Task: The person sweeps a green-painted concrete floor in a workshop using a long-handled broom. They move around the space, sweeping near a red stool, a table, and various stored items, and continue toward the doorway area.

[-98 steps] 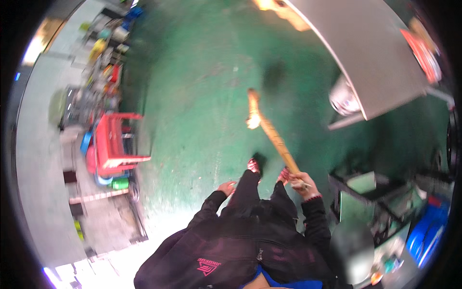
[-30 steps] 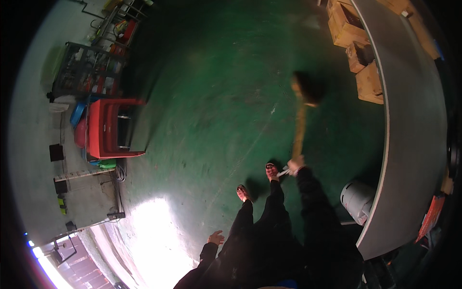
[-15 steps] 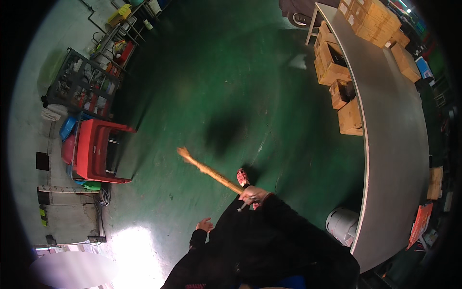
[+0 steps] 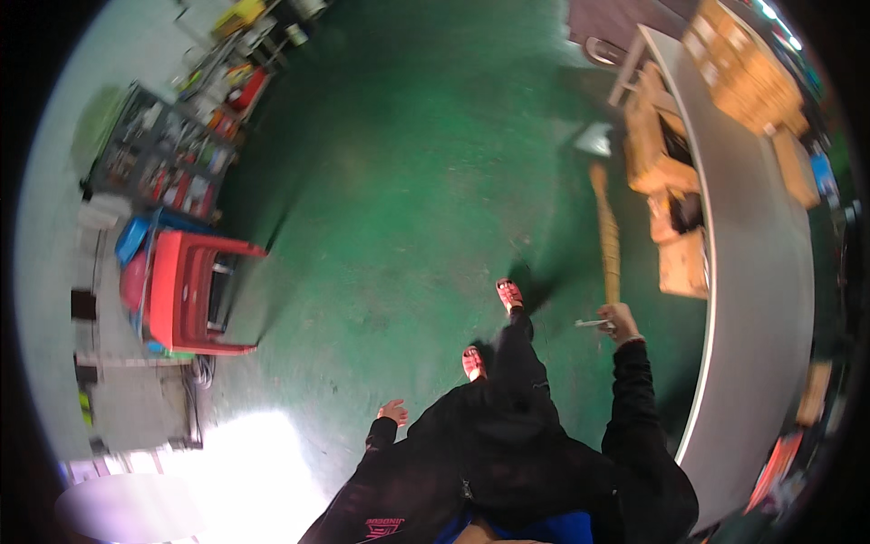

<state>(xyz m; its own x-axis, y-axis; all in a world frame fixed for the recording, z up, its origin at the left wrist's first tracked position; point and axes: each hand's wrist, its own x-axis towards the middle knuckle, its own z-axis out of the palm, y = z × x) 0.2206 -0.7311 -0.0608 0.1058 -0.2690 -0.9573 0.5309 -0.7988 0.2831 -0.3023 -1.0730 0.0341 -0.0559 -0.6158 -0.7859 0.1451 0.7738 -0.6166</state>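
My right hand (image 4: 619, 319) grips the end of a long wooden broom handle (image 4: 608, 240) that reaches forward over the green floor (image 4: 408, 199), its far end near the wooden boxes. A thin pale object also sticks out of that fist to the left. My left hand (image 4: 392, 412) hangs free beside my hip, fingers apart, holding nothing. I wear dark clothes and red sandals (image 4: 508, 294).
A long grey table (image 4: 752, 299) curves along the right, with wooden crates (image 4: 666, 172) beside and under it. A red plastic chair (image 4: 186, 290) stands at the left before cluttered shelves (image 4: 163, 154). A bright light patch lies at the lower left.
The wooden handle swung from pointing left across the floor to pointing forward on my right. My view turned, and the table and crates moved nearer on the right.
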